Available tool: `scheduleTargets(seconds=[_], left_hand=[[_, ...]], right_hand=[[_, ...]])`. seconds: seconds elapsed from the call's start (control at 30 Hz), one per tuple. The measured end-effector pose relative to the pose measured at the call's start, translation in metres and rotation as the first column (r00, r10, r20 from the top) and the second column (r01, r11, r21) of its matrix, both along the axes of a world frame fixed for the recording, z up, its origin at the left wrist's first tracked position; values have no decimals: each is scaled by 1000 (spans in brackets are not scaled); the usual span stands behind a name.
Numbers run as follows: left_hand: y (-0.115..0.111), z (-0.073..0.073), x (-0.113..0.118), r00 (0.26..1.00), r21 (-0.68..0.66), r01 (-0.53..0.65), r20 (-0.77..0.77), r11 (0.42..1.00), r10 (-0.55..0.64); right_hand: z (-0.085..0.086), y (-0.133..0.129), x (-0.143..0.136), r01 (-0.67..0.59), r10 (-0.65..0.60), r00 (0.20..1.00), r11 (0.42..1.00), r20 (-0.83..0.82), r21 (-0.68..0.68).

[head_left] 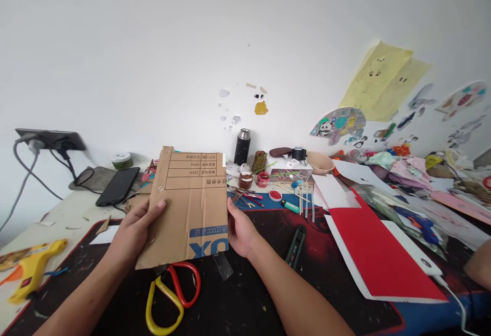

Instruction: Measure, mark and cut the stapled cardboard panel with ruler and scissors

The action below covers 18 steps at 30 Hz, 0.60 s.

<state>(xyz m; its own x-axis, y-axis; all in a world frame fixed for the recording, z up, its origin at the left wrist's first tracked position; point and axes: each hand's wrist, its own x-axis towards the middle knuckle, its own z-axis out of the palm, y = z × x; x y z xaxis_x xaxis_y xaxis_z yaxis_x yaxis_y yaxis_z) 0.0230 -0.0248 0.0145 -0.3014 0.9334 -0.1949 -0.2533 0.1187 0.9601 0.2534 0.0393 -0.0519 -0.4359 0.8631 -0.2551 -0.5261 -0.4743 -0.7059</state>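
Observation:
A brown cardboard piece (187, 208) with upside-down printing and a blue logo is raised over the dark mat, tilted toward the camera. My left hand (136, 223) grips its left edge, thumb on the front face and the other fingers hidden behind. At the right edge, my right hand (241, 228) holds the cardboard with its thumb along the side; its fingers are partly hidden. Below the cardboard lie scissors (164, 300) with one yellow and one red handle. Close to their right is a small dark translucent strip (223, 266).
A green cutter (295, 246) and red sheet (376, 249) lie rightward. At left are a yellow glue gun (34, 272) and black phone (117, 186). A black bottle (242, 148) and paint jars (245, 180) stand behind. Another person's arm (479, 267) shows at far right.

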Motion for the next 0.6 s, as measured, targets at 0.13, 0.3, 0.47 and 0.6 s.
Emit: scheduleTargets(seconds=[0.13, 0.3, 0.47, 0.6], left_hand=[[4, 0, -4, 999, -7, -40, -23, 999, 40], [9, 0, -10, 995, 4, -100, -26, 995, 100], [9, -1, -10, 993, 1, -115, -31, 993, 115], [9, 0, -10, 990, 2, -133, -40, 991, 133]], right_hand=[[0, -1, -2, -6, 4, 999, 999, 40, 32], [6, -6, -1, -106, 103, 993, 992, 62, 61], [10, -7, 0, -96, 93, 994, 994, 57, 58], [10, -7, -1, -106, 102, 992, 992, 73, 63]])
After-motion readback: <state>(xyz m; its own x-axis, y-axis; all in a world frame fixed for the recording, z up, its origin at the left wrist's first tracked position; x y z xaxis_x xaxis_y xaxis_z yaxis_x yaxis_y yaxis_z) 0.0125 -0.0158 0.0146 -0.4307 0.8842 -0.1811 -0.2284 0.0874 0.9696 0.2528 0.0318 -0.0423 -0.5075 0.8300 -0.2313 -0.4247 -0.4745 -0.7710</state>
